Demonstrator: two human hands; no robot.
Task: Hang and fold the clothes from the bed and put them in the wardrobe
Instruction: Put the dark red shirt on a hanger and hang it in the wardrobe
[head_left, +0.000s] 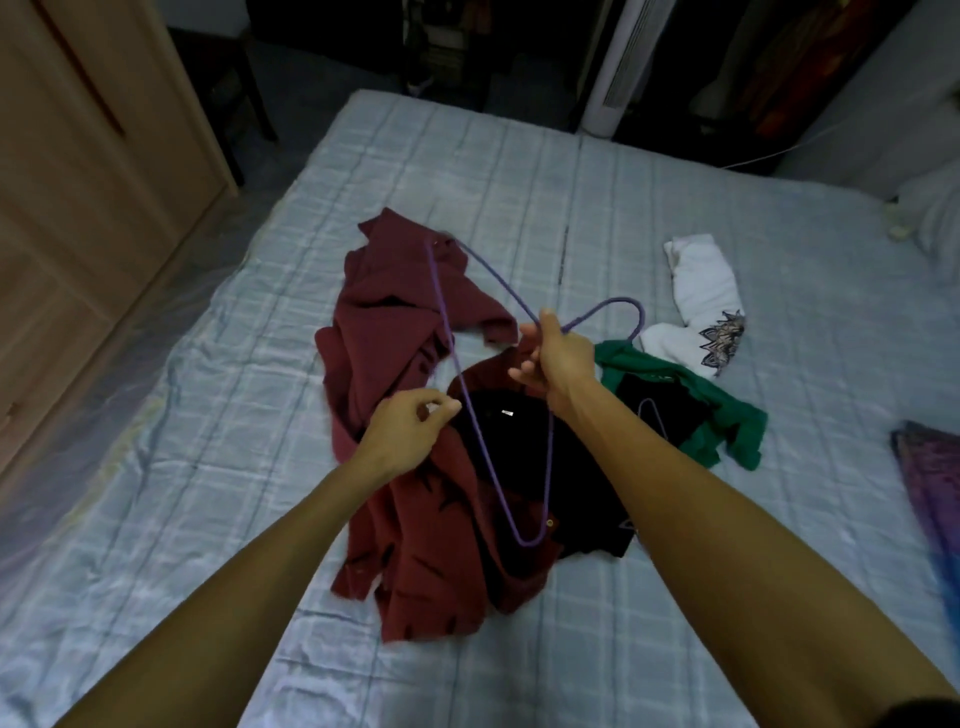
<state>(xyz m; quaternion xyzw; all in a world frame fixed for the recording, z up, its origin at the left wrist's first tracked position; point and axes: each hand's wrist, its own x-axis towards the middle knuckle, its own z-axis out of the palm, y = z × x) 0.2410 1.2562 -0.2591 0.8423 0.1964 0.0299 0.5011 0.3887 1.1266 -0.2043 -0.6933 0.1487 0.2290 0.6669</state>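
Your right hand (558, 364) grips the purple hanger (490, 467) at its neck, just below the hook, fingers curled round the wire. The hanger is held above the bed (208, 415), tilted, one corner low over the clothes, the other high and far, hook pointing right

Your left hand (410, 431): fingers curled, tips just beside the hanger's long side; can't tell if they pinch it or hold nothing

Clothes heaped mid-bed under the hanger:
- maroon shirt (395, 322), spread and rumpled, largest of the pile
- black garment (519, 447) lying on the maroon, small white label showing
- green garment (727, 415) to the right, touching the black one
- white garment (701, 296) with a dark print, beyond the green

Wooden wardrobe (78, 182) stands left of the bed, doors closed
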